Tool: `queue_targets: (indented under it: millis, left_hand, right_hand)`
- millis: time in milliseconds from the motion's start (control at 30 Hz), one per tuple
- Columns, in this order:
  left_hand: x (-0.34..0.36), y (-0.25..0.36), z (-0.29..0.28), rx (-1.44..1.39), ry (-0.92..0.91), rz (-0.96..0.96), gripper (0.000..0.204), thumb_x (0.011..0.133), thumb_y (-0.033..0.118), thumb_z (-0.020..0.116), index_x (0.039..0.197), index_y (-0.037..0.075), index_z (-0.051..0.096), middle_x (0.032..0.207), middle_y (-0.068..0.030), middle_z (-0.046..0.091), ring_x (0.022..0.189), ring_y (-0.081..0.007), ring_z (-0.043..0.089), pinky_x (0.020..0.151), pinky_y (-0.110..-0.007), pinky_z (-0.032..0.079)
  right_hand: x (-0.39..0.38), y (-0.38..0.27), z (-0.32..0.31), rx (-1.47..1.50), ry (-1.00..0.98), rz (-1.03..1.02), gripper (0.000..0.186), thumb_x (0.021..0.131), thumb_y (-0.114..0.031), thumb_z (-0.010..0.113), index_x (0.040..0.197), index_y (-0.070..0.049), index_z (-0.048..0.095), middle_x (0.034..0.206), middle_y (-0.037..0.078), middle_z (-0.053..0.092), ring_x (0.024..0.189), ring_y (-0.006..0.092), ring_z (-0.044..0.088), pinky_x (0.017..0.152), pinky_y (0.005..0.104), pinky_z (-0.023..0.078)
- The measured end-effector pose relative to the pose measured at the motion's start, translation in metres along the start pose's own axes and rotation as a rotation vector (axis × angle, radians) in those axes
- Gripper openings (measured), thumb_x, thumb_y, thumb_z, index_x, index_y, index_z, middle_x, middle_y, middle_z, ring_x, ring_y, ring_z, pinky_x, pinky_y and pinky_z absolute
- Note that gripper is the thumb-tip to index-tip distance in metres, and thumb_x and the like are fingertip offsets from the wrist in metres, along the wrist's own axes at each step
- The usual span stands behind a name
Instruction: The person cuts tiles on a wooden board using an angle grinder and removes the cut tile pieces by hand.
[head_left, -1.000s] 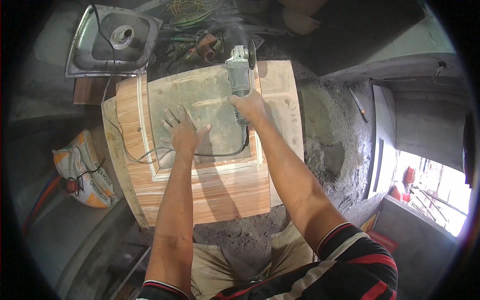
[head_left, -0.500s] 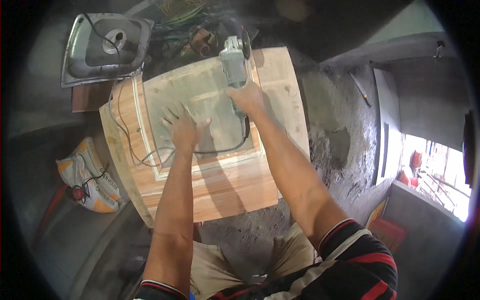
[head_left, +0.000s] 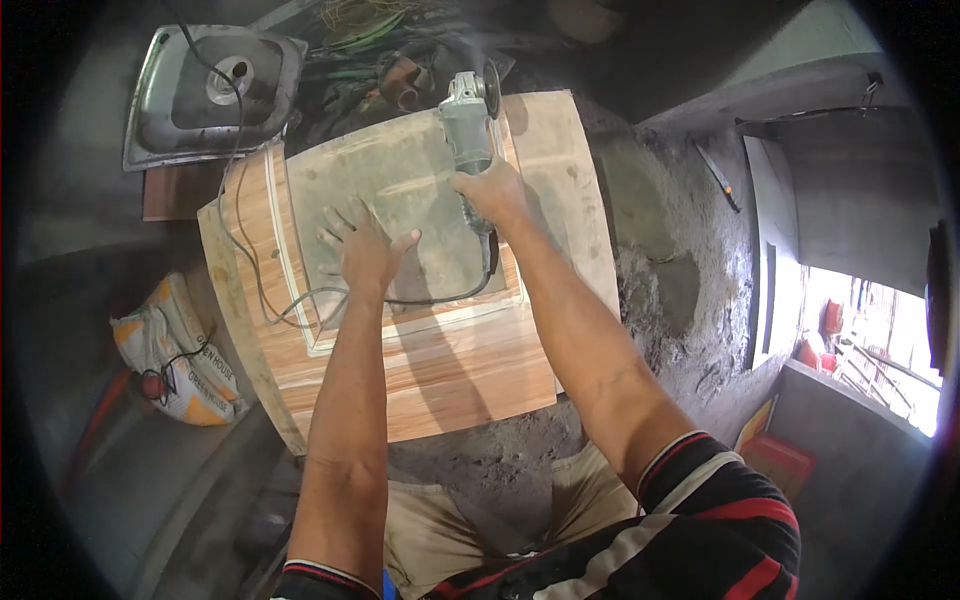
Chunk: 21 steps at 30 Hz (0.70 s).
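A grey angle grinder [head_left: 466, 135] is gripped round its body by my right hand [head_left: 492, 193]. Its disc [head_left: 491, 90] stands at the far end, by the far right edge of a tile or panel with a wood-grain band [head_left: 430, 385]. Faint dust hangs above the disc. My left hand [head_left: 368, 248] lies flat with fingers spread on the dusty grey middle [head_left: 330, 185] of that panel. The grinder's dark cord [head_left: 440, 301] loops over the panel, passing by my left wrist. A pale board [head_left: 560, 150] lies under the panel.
A steel sink [head_left: 145, 120] stands at the far left with the cord across it. White and orange sacks [head_left: 180, 360] slump on the left. A knife-like tool [head_left: 718, 178] lies on the rough cement floor [head_left: 690, 330] at right. A clay-coloured pipe piece [head_left: 402, 85] sits beyond the board.
The disc is now seen more clearly at the panel's far edge, and the cord over the sink has shifted. Both hands stay nearly in place.
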<state>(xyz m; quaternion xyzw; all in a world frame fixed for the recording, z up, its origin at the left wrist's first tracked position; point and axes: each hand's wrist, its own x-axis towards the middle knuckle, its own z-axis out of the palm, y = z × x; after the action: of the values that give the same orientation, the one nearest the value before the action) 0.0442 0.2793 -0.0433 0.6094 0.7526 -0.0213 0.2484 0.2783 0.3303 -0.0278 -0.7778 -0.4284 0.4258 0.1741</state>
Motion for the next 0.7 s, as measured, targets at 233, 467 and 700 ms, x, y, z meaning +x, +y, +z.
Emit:
queue_targets:
  millis: [233,467,700]
  left_hand:
    - [0.001,-0.001,0.002,-0.016,-0.003,-0.033,0.133,0.079,0.07,0.088,0.177,0.012,0.019,0.179,-0.0369,0.004,0.161,-0.0668,0.007,0.119,-0.085,0.024]
    - [0.001,0.001,0.0,-0.024,-0.022,-0.055,0.133,0.08,0.069,0.088,0.177,0.012,0.018,0.18,-0.0349,0.001,0.162,-0.0652,0.006,0.115,-0.09,0.022]
    - [-0.002,0.007,-0.004,-0.047,-0.026,-0.083,0.131,0.078,0.061,0.093,0.177,0.014,0.021,0.182,-0.0304,0.0,0.164,-0.0606,0.005,0.116,-0.09,0.019]
  right_hand:
    - [-0.003,0.006,0.004,0.007,0.013,0.002,0.075,0.073,-0.048,0.082,0.129,0.001,0.075,0.129,0.031,0.075,0.124,0.0423,0.073,0.108,0.0482,0.057]
    - [-0.008,-0.001,0.001,0.009,0.01,0.003,0.077,0.072,-0.048,0.082,0.13,0.003,0.074,0.127,0.032,0.075,0.123,0.0429,0.074,0.107,0.0483,0.058]
    - [-0.015,-0.005,-0.004,-0.011,0.002,0.012,0.082,0.072,-0.051,0.083,0.129,0.007,0.073,0.127,0.033,0.075,0.123,0.0433,0.074,0.107,0.0484,0.057]
